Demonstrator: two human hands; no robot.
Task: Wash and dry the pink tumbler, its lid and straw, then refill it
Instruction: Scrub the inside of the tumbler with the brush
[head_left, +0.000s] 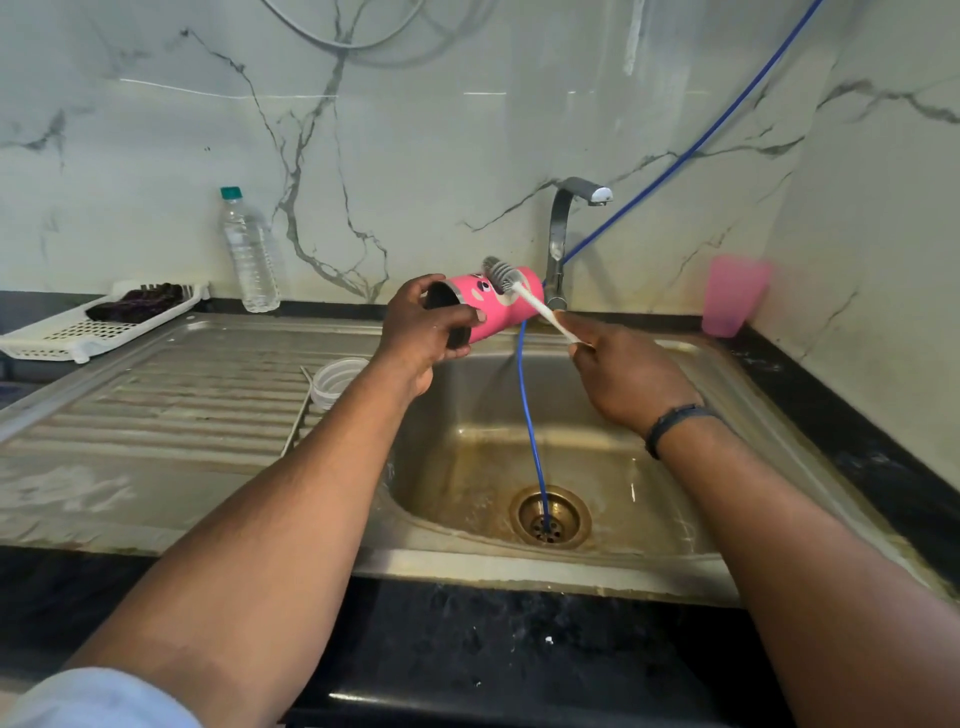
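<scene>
the pink tumbler (496, 306) is held on its side above the back left part of the sink basin (467, 467), just in front of the tap (563, 234). its open mouth points left, toward the left hand (423, 330); its closed base points right, toward the tap. the mouth shows a metal rim and a dark interior. the outer wall is bright pink with a printed cartoon figure in white, black and pale pink; the details of the figure are too small to read.

the left hand grips the tumbler at the mouth end, with fingers curled over the rim and the thumb on the near side of the wall.

the right hand (623, 379) grips the white handle of a bottle brush (524, 293), with fingers closed around its lower end. the grey bristle head lies against the upper outer wall of the tumbler.

a clear round lid (335, 382) lies on the ribbed draining board (156, 415), well to the left of the basin edge. a thin metal straw (298, 415) lies just beside it.

a blue hose (532, 431) hangs down behind the tumbler into the drain (550, 517).

on the counter stand a clear water bottle (249, 254) at the back left, a white tray (67, 335) holding a dark cloth, and a translucent pink cup (732, 296) at the back right.
</scene>
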